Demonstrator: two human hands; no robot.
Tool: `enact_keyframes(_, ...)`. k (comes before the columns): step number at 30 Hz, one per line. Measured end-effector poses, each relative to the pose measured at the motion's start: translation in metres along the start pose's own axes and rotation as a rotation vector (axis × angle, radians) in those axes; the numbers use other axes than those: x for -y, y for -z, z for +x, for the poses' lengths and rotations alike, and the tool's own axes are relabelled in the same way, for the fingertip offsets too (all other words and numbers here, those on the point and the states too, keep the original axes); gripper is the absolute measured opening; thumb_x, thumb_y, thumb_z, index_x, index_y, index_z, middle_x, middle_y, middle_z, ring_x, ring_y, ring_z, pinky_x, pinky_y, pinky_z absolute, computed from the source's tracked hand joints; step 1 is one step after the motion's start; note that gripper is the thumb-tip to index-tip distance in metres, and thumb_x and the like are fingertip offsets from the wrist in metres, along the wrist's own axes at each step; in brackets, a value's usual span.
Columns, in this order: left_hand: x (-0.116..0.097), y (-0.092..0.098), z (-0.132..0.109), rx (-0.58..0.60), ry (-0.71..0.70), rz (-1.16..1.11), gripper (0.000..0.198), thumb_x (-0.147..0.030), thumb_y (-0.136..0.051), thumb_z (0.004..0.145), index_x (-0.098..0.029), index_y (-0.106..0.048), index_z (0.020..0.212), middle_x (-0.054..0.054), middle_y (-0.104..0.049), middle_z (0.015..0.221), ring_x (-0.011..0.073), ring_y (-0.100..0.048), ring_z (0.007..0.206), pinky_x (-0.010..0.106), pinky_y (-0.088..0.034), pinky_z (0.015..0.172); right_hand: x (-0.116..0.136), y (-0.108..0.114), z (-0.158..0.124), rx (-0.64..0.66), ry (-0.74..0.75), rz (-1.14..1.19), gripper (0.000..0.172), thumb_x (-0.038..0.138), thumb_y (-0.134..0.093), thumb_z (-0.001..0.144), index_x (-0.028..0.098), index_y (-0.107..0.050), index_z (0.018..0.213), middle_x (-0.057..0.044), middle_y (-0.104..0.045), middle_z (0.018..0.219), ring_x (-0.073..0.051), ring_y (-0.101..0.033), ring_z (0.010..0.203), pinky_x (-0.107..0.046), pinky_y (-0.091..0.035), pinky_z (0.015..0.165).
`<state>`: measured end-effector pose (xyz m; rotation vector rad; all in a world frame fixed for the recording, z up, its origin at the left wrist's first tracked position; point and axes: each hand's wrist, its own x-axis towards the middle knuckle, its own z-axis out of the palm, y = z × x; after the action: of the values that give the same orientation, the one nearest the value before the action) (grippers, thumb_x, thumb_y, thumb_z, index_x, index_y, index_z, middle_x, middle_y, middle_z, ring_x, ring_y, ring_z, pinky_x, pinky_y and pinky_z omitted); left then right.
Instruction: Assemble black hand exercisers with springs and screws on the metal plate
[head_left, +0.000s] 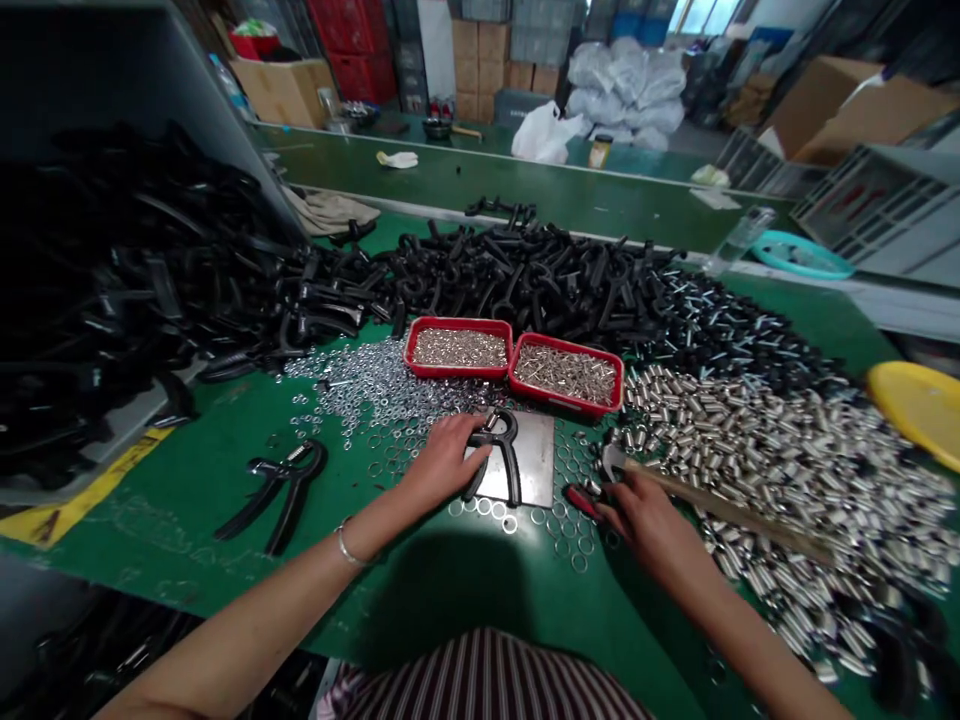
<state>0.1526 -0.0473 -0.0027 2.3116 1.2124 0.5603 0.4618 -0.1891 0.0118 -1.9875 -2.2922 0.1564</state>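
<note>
My left hand (pixel 442 462) grips a black hand-gripper part (pixel 501 448) that lies on a small steel plate (pixel 534 462) on the green table. My right hand (pixel 649 520) is closed round a small red-handled tool (pixel 583 500), just right of the plate; a hammer (pixel 720 508) with a wooden handle lies beside it. Loose metal rings (pixel 517 520) are scattered around both hands. A finished black hand gripper (pixel 279 490) lies to the left.
Two red trays (pixel 457 328) (pixel 568 346) of small metal parts stand behind the plate. Heaps of black plastic handles (pixel 525 270) fill the back and left. Many metal springs (pixel 787 450) cover the right side. A yellow dish (pixel 919 405) sits at the far right.
</note>
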Motion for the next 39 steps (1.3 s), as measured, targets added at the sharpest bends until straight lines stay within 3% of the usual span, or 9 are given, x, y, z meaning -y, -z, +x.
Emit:
enact_keyframes(6, -0.013, -0.01, -0.002, 0.061, -0.068, -0.016, 0.043, -0.032, -0.06, 0.092, -0.021, -0.056, 0.133, 0.01, -0.061, 0.128, 0.028, -0.052, 0.12, 0.048, -0.039, 0.106, 0.019, -0.017, 0.001, 0.015, 0.07, -0.133, 0.033, 0.042, -0.063, 0.091, 0.014, -0.068, 0.108, -0.022, -0.06, 0.122, -0.037, -0.06, 0.111, -0.049, -0.052, 0.092)
enact_keyframes(10, -0.017, -0.014, 0.003, 0.038, -0.068, -0.041, 0.04, -0.033, -0.059, 0.093, -0.021, -0.057, 0.131, 0.009, -0.062, 0.126, 0.0266, -0.052, 0.119, 0.046, -0.039, 0.107, 0.015, -0.015, 0.004, 0.066, 0.051, -0.118, 0.022, 0.029, -0.052, 0.096, 0.017, -0.071, 0.096, -0.018, -0.067, 0.105, -0.033, -0.064, 0.097, -0.048, -0.052, 0.086)
enact_keyframes(14, -0.01, -0.01, 0.0, 0.037, -0.056, -0.09, 0.04, -0.037, -0.06, 0.093, -0.021, -0.056, 0.13, 0.009, -0.059, 0.13, 0.0268, -0.05, 0.122, 0.046, -0.038, 0.109, -0.003, 0.012, 0.012, 0.072, 0.08, 0.159, 0.031, 0.042, -0.05, 0.098, 0.023, -0.074, 0.099, -0.013, -0.07, 0.095, -0.03, -0.064, 0.088, -0.05, -0.052, 0.083)
enact_keyframes(17, -0.004, -0.007, -0.005, 0.031, -0.022, -0.093, 0.038, -0.042, -0.061, 0.092, -0.022, -0.058, 0.124, 0.009, -0.059, 0.127, 0.0277, -0.05, 0.121, 0.048, -0.038, 0.108, -0.008, 0.041, 0.024, -0.049, -0.126, 0.472, 0.035, 0.051, -0.053, 0.095, 0.026, -0.07, 0.111, -0.011, -0.072, 0.104, -0.029, -0.066, 0.09, -0.047, -0.053, 0.082)
enact_keyframes(20, -0.002, -0.006, -0.008, 0.024, -0.007, -0.101, 0.037, -0.043, -0.062, 0.092, -0.022, -0.058, 0.123, 0.008, -0.059, 0.124, 0.027, -0.049, 0.12, 0.047, -0.038, 0.108, 0.009, 0.053, 0.047, -0.087, -0.334, 0.927, 0.033, 0.052, -0.061, 0.091, 0.024, -0.065, 0.108, -0.008, -0.073, 0.098, -0.025, -0.07, 0.083, -0.041, -0.058, 0.077)
enact_keyframes(23, -0.003, -0.007, -0.008, 0.042, 0.02, -0.111, 0.038, -0.041, -0.063, 0.092, -0.022, -0.058, 0.124, 0.007, -0.059, 0.126, 0.0266, -0.048, 0.12, 0.045, -0.037, 0.108, 0.041, 0.038, 0.079, -0.168, -0.339, 1.256, 0.03, 0.051, -0.065, 0.089, 0.023, -0.059, 0.099, -0.007, -0.073, 0.096, -0.023, -0.072, 0.081, -0.04, -0.061, 0.075)
enact_keyframes(28, 0.001, -0.007, -0.002, 0.076, 0.033, -0.134, 0.038, -0.038, -0.067, 0.089, -0.022, -0.059, 0.123, 0.005, -0.06, 0.126, 0.0255, -0.049, 0.118, 0.043, -0.036, 0.107, 0.082, -0.007, 0.116, -0.181, -0.264, 1.361, 0.028, 0.051, -0.059, 0.093, 0.025, -0.048, 0.099, -0.006, -0.072, 0.098, -0.022, -0.073, 0.074, -0.039, -0.062, 0.068)
enact_keyframes(32, 0.007, -0.009, 0.001, 0.085, 0.037, -0.158, 0.037, -0.04, -0.069, 0.087, -0.024, -0.06, 0.119, 0.004, -0.06, 0.126, 0.0256, -0.049, 0.118, 0.043, -0.035, 0.107, 0.084, -0.021, 0.121, -0.145, -0.257, 1.393, 0.03, 0.051, -0.057, 0.094, 0.025, -0.044, 0.1, -0.003, -0.073, 0.091, -0.02, -0.073, 0.071, -0.036, -0.062, 0.067)
enact_keyframes(39, 0.011, -0.01, 0.003, 0.116, 0.048, -0.188, 0.039, -0.044, -0.068, 0.087, -0.025, -0.061, 0.121, 0.005, -0.06, 0.126, 0.0274, -0.049, 0.12, 0.044, -0.035, 0.106, 0.078, -0.021, 0.119, -0.164, -0.273, 1.427, 0.03, 0.05, -0.058, 0.094, 0.025, -0.044, 0.101, -0.003, -0.073, 0.091, -0.017, -0.072, 0.068, -0.033, -0.06, 0.064)
